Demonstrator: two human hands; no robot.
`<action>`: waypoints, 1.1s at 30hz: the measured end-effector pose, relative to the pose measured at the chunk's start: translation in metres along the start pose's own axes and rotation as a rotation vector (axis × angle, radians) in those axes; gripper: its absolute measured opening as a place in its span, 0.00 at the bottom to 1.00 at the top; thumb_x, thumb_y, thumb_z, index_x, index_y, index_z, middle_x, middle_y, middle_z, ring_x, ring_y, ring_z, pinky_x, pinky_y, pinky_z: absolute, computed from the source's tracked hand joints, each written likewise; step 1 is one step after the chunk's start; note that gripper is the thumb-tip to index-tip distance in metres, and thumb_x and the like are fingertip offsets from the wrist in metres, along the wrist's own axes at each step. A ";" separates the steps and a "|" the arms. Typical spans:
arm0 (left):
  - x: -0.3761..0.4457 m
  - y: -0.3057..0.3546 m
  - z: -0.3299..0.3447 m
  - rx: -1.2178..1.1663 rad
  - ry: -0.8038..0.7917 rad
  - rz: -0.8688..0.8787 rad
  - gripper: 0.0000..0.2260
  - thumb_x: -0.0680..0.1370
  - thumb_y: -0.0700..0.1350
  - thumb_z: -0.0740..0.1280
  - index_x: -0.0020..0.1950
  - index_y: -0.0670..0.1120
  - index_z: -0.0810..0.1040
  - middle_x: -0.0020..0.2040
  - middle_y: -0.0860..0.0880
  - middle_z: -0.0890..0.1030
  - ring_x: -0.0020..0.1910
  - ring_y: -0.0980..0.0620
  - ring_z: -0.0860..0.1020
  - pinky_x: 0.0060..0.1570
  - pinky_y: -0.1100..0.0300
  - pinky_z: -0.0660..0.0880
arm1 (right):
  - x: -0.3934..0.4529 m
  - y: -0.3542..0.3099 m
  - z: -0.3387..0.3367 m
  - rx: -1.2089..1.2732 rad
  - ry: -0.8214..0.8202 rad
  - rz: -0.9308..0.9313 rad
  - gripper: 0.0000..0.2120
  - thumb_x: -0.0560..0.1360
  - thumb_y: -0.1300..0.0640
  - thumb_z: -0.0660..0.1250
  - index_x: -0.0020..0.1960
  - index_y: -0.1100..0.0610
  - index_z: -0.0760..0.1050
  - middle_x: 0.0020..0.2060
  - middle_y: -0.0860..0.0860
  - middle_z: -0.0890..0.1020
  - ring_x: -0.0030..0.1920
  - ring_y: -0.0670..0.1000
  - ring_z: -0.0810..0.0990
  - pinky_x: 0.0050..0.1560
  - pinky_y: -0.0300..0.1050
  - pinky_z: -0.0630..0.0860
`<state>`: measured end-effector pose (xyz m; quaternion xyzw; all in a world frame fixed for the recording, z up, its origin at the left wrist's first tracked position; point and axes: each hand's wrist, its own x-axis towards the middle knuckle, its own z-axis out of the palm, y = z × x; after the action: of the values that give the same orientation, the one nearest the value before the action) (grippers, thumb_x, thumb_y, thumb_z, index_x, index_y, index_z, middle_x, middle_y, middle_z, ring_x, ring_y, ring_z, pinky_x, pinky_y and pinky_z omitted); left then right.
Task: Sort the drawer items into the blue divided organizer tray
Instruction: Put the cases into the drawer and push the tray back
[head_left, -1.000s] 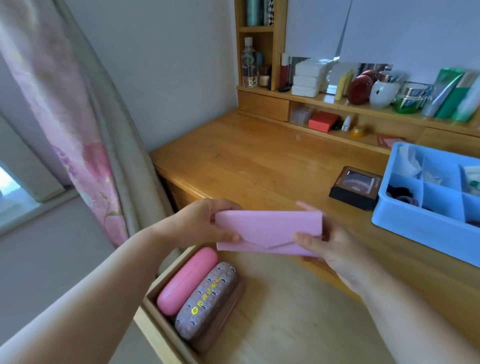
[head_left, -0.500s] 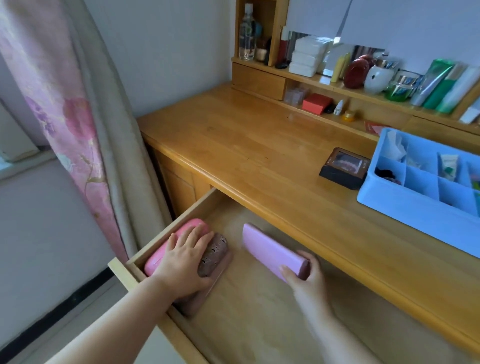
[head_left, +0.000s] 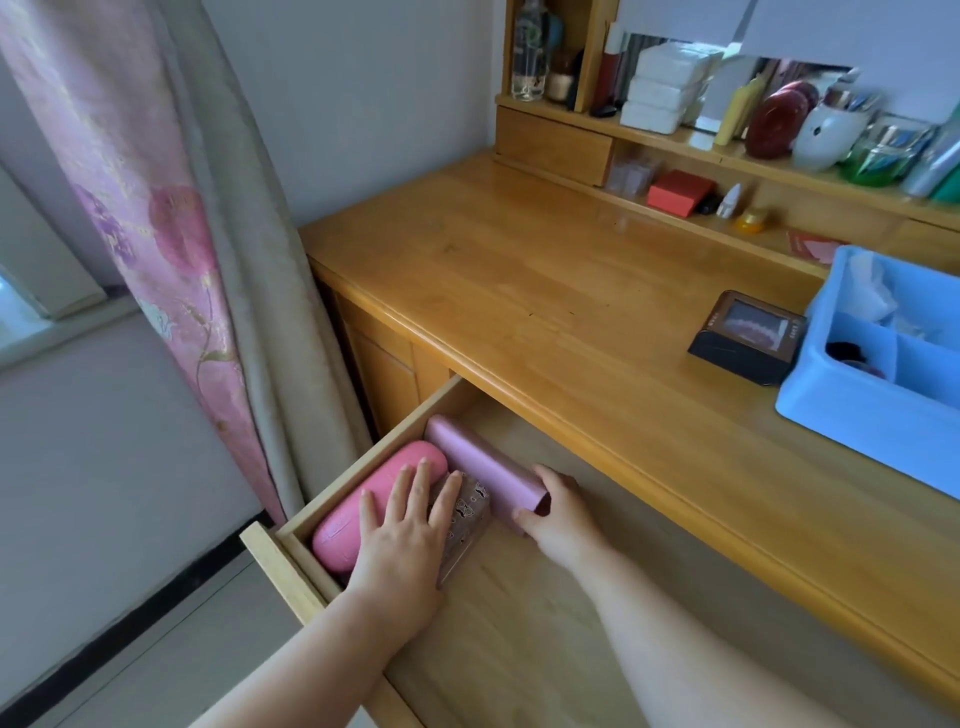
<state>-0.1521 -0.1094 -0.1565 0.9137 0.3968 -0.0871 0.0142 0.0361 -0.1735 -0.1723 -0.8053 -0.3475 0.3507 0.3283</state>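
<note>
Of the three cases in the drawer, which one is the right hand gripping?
The lilac case, rightmost; the left hand lies flat across the other two.

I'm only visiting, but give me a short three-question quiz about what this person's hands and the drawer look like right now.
1. True or false: the left hand lies flat across the pink case and the patterned case.
2. What does the right hand hold?
A. the lilac pouch
B. a bottle
C. the blue organizer tray
3. Fill in: the black box sits on the ____, beside the tray.

Key: 1 true; 2 A; 3 desk.
</note>
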 end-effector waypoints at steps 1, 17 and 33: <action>-0.001 0.001 -0.002 0.013 -0.015 0.000 0.49 0.70 0.51 0.67 0.75 0.52 0.31 0.78 0.43 0.38 0.76 0.42 0.39 0.71 0.36 0.43 | -0.007 0.001 -0.005 0.006 -0.028 0.018 0.35 0.74 0.57 0.70 0.76 0.49 0.56 0.71 0.52 0.64 0.70 0.53 0.66 0.68 0.44 0.64; 0.024 0.191 -0.161 -0.768 0.250 0.340 0.17 0.79 0.51 0.64 0.66 0.49 0.73 0.58 0.53 0.77 0.57 0.54 0.75 0.47 0.63 0.71 | -0.205 0.045 -0.261 0.152 0.748 -0.188 0.08 0.76 0.56 0.66 0.40 0.49 0.79 0.35 0.46 0.83 0.36 0.44 0.80 0.39 0.40 0.75; 0.176 0.304 -0.225 -0.908 0.046 0.086 0.07 0.79 0.44 0.62 0.45 0.47 0.79 0.44 0.43 0.82 0.39 0.45 0.79 0.36 0.55 0.78 | -0.142 0.120 -0.421 0.347 0.946 0.342 0.15 0.79 0.57 0.59 0.57 0.66 0.76 0.53 0.67 0.79 0.54 0.67 0.77 0.54 0.62 0.75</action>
<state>0.2205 -0.1688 0.0216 0.8322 0.3568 0.1168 0.4081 0.3366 -0.4707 0.0094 -0.8546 0.0379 0.0503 0.5154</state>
